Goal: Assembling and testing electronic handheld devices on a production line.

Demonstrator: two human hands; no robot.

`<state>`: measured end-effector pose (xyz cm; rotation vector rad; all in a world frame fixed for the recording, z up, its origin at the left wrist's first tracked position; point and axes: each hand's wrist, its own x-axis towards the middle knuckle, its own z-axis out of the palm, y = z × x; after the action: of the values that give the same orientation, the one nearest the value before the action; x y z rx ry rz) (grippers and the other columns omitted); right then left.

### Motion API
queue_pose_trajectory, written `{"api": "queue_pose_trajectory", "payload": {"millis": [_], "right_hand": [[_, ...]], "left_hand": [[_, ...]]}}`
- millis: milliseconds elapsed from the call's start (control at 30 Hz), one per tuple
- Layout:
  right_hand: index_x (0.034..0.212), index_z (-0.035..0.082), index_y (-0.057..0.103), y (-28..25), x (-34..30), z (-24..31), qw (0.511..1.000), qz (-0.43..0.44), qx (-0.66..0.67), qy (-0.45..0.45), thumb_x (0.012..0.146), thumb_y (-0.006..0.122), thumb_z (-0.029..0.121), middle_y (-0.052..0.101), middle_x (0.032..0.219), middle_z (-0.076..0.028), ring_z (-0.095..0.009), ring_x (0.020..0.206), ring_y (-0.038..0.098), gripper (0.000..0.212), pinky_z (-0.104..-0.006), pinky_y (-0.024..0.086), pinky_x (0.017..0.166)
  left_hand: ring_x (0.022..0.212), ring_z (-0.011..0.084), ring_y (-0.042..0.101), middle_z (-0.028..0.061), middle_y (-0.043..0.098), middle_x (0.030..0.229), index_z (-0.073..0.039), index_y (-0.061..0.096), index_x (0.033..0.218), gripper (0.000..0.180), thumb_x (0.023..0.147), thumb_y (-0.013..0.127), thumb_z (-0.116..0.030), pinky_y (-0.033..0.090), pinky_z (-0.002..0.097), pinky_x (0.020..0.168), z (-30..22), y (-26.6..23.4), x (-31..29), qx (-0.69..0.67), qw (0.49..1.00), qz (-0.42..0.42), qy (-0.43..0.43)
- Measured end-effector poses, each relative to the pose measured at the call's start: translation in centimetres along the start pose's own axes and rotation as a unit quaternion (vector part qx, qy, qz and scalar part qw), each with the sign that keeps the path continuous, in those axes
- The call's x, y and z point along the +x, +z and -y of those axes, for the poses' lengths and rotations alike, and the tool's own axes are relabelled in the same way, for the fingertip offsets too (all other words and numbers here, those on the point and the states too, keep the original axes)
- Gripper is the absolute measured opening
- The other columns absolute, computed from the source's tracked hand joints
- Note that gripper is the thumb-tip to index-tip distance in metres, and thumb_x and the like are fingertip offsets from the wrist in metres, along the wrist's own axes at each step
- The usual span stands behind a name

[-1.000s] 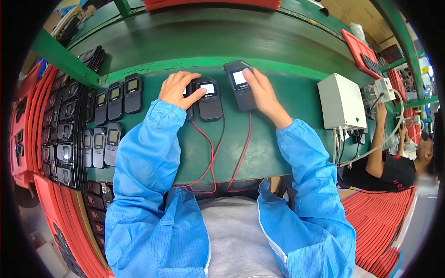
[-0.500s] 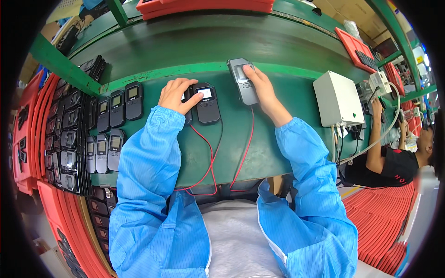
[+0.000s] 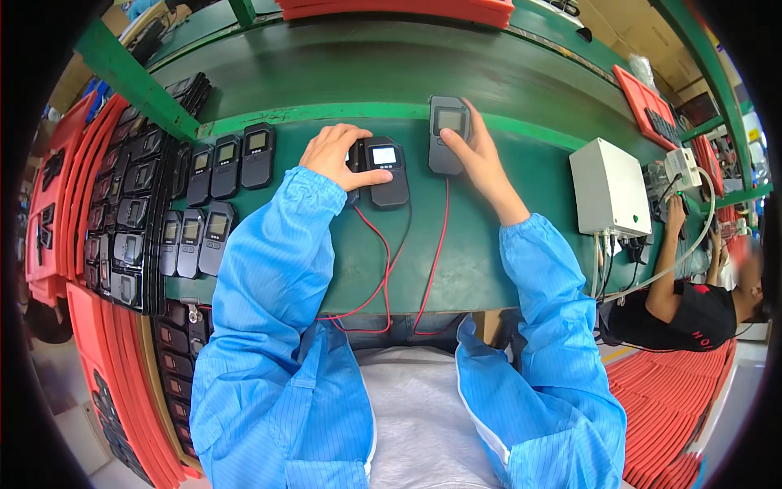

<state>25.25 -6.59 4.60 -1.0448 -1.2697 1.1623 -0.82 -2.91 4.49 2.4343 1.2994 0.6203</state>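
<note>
So, a dark handheld device (image 3: 442, 159) is being gripped by the right hand (image 3: 481, 155), thumb laid across its face by the bottom of the greyish screen, with the other fingers wrapped round its right edge, so yeah, clamped on it. It's positioned by the far edge of the green tabletop (image 3: 481, 273), and a red cable (image 3: 437, 253) is run from its lower end toward the person's lap. Whether the tabletop is touched by it can't really be made out. Over on the left, a lit device (image 3: 388, 192) with a bright white screen is touched by the thumb of the left hand (image 3: 332, 155); that thumb and forefinger are spread well apart. A half-hidden device (image 3: 353, 198) is mostly covered by the same hand, right beside the lit one, with a second red cable (image 3: 376, 230) seen coming out below. What's done by the hidden fingers can't be told. Further left, three matching units are lined up in an upper row (image 3: 225, 169) and three more in a lower row (image 3: 190, 248), next to stacked black trays (image 3: 130, 213). A white box (image 3: 607, 187) is parked on the right, with a co-worker in a black shirt (image 3: 680, 319) seen beyond it.
</note>
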Motion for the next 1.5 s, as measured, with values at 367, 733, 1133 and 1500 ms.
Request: {"api": "queue_pose_trajectory", "payload": {"millis": [367, 733, 1133, 1500], "right_hand": [[0.150, 0.004, 0.021, -0.2, -1.0, 1.3, 0.994, -0.006, -0.109, -0.010, 0.093, 0.062, 0.013, 0.049, 0.133, -0.013, -0.019, 0.116, 0.053, 0.071, -0.0312, 0.043, 0.097], [0.149, 0.007, 0.024, -1.2, -0.8, 0.7, 0.964, -0.039, -0.252, -0.072, 0.091, 0.065, 0.026, 0.066, 0.102, -0.017, -0.021, 0.085, 0.067, 0.074, -0.0312, 0.051, 0.078], [0.130, 0.004, 0.052, -1.6, -0.5, 1.0, 0.805, -0.074, -0.531, -0.254, 0.090, 0.064, 0.022, 0.054, 0.129, -0.016, -0.031, 0.116, 0.054, 0.046, -0.0388, 0.043, 0.097], [0.096, 0.001, 0.061, 7.5, -5.9, -0.5, 0.979, 0.199, -0.036, -0.022, 0.085, 0.069, 0.030, 0.062, 0.077, -0.012, -0.026, 0.064, 0.059, 0.033, -0.0364, 0.045, 0.057]], "left_hand": [[0.133, 0.0323, 0.036, 0.0105, 0.047, 0.137, -0.012, 0.058, 0.124, 0.081, 0.060, 0.082, -0.056, 0.021, 0.0538, 0.113, -1.1, -0.5, -0.8, 0.042, 0.997, 0.060, -0.004], [0.136, 0.0311, 0.034, 0.0082, 0.050, 0.134, -0.014, 0.054, 0.125, 0.086, 0.056, 0.084, -0.055, 0.007, 0.0637, 0.113, -1.9, -0.7, -0.5, -0.014, 0.998, 0.047, 0.031], [0.090, 0.0204, 0.062, 0.0066, 0.063, 0.093, -0.008, 0.052, 0.118, 0.053, 0.075, 0.080, -0.024, 0.044, 0.0373, 0.090, -2.4, -0.6, -0.8, -0.272, 0.954, -0.115, 0.045], [0.090, 0.0159, 0.063, 0.0115, 0.064, 0.098, -0.003, 0.049, 0.118, 0.047, 0.079, 0.075, -0.009, 0.050, 0.0297, 0.080, -4.7, -0.4, -2.2, -0.458, 0.880, -0.089, 0.093]]}}
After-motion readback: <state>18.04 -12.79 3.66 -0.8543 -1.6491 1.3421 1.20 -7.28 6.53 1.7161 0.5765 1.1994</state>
